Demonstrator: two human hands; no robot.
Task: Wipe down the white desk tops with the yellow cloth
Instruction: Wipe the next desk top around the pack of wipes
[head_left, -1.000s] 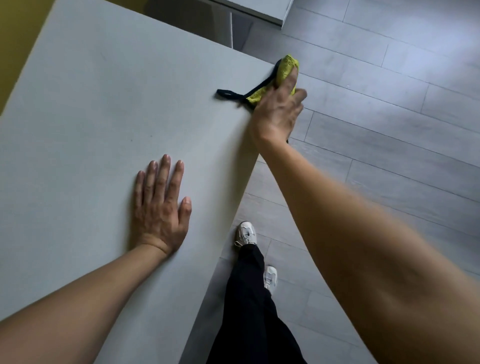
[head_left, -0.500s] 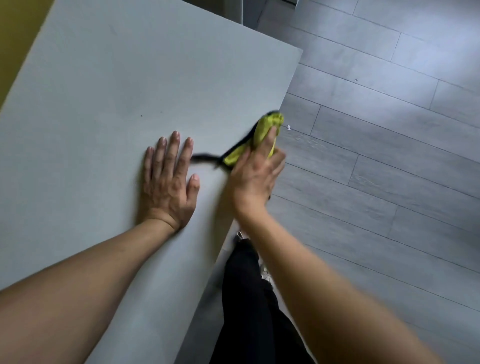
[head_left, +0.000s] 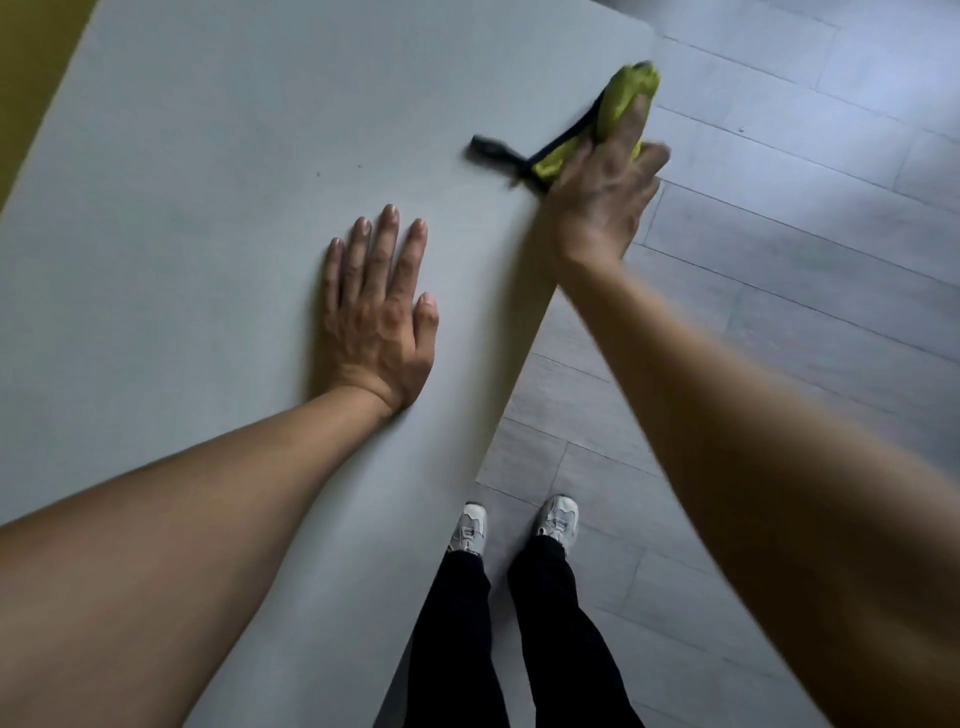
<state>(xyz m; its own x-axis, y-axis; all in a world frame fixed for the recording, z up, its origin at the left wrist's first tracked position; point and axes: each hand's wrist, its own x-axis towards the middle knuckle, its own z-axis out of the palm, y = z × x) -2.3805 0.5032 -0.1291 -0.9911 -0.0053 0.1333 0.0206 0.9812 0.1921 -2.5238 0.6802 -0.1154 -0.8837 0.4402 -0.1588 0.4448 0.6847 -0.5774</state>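
R hand (head_left: 602, 192) presses the cloth (head_left: 621, 111) on the bench (head_left: 208, 156) at its right edge nr far corner; fingers blurred, seem laid over cloth, grip unclear. Black strap (head_left: 498, 150) trails left from cloth. L hand (head_left: 376, 317) flat on bench, fingers straight, well apart from cloth.

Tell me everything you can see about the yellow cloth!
The cloth is bright yellow-green, soft-looking and bunched up, with a black strip along it that ends in a loose tail lying on the desk. It sits at the desk's right edge, near the far corner. The right hand presses down on it, fingers over its top. It looks blurred.
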